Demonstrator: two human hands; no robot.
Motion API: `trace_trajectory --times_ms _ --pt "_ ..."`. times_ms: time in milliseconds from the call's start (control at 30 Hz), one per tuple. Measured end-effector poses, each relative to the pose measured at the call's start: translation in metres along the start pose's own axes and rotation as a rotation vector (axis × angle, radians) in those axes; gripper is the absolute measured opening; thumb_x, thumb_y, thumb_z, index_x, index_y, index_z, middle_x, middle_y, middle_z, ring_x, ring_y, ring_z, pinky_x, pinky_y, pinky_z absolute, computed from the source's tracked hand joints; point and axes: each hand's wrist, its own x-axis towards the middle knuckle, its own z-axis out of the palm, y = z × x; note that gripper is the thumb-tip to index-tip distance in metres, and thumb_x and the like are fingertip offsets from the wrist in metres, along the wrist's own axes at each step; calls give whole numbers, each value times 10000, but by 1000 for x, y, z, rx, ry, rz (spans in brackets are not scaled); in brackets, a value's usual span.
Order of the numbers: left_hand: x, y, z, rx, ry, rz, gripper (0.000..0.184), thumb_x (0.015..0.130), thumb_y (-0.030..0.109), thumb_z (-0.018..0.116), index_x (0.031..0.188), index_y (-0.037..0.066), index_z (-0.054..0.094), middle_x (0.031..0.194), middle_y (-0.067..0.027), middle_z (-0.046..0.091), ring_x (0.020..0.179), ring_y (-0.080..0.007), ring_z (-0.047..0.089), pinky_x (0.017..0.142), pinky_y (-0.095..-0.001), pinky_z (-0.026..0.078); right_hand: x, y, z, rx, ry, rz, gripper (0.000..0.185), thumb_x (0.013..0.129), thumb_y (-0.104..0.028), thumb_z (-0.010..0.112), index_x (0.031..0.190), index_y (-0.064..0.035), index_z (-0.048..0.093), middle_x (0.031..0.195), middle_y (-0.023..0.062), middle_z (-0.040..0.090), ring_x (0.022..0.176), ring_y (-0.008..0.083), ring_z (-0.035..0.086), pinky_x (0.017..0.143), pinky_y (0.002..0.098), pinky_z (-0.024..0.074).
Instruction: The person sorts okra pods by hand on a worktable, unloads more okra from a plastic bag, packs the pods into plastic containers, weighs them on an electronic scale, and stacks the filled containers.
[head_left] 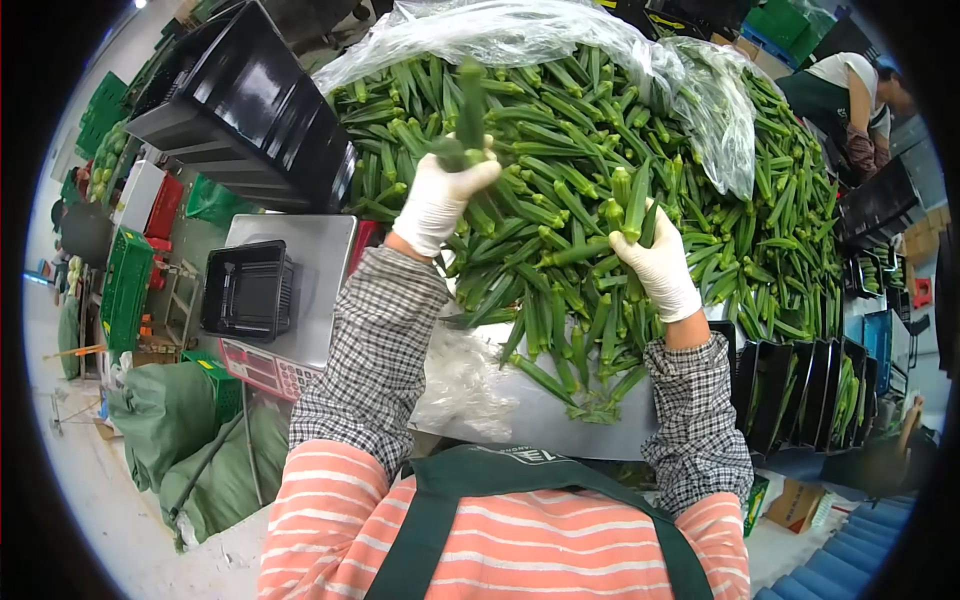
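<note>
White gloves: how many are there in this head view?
2 white gloves: one on the left hand, one on the right hand, both holding green pods. More may be hidden.

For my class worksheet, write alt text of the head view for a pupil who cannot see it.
A person's gloved left hand and right hand hold okra pods over a large okra heap, clear plastic along its far edge. At left, a black tray sits on a scale.
</note>
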Motion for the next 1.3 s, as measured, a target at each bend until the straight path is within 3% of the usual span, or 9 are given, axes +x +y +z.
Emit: trace_trajectory --times_ms 100,233,467,633,733,800,1067,1167,1300 --pt "-19 15 -18 -661 -163 -158 317 794 42 630 1096 34 535 940 -82 606 922 -230 603 909 -456 492 2 -14 11 69 -39 33 440 777 -80 673 1182 -10 515 1021 10 592 896 83 532 827 238 432" --pt "-51 39 -33 -916 -231 -101 332 799 25 631 1114 43 529 964 -80 596 952 -237 590 915 -459 482 6 -20 29 62 -103 55 433 778 -79 670 1180 -18 522 1020 0 590 893 76 525 824 233 428" --pt "-122 185 -144 43 84 191 389 772 95 648 1119 21 490 957 -62 534 940 -197 545 906 -380 465 9 -38 82 40 -238 25 420 774 -101 675 1167 -36 542 996 -22 571 869 62 507 810 225 417" --pt "-161 223 -222 874 299 19 283 793 -4 591 1072 30 560 872 14 544 651 -63 554 546 -207 463 8 -36 118 40 -324 65 427 778 -116 676 1175 -41 537 985 -24 562 871 71 506 810 227 418" --pt "-165 166 -270 1461 238 334 340 675 -27 643 1004 45 595 913 -76 596 808 -216 593 694 -303 486 6 -40 137 44 -359 72 451 777 -134 692 1188 -44 529 999 -23 562 878 75 509 815 234 420" --pt "-160 135 -285 1581 46 228 346 633 65 699 968 72 609 915 -136 598 909 -344 551 796 -411 460 5 -42 146 36 -368 82 464 774 -147 702 1192 -46 528 999 -23 562 877 76 509 816 236 420" --pt "-143 69 -263 1576 -195 180 519 625 120 705 1120 73 558 1060 -132 561 1045 -320 505 922 -400 409 5 -51 160 -37 -346 108 466 772 -157 698 1193 -44 531 969 -26 557 859 69 499 799 227 415" --pt "-148 99 -272 1578 -193 65 815 560 245 784 1281 38 464 1296 -189 455 1231 -347 395 1048 -400 313 8 -59 170 -64 -379 100 474 773 -139 682 1205 -32 521 1001 -11 566 897 73 506 827 228 414" --pt "-170 157 -309 1137 71 59 671 666 101 732 1282 17 480 1268 -159 508 1207 -266 457 1031 -348 337 14 -89 205 -106 -515 2 534 774 -118 662 1259 -1 470 1084 20 569 965 91 519 885 243 411"
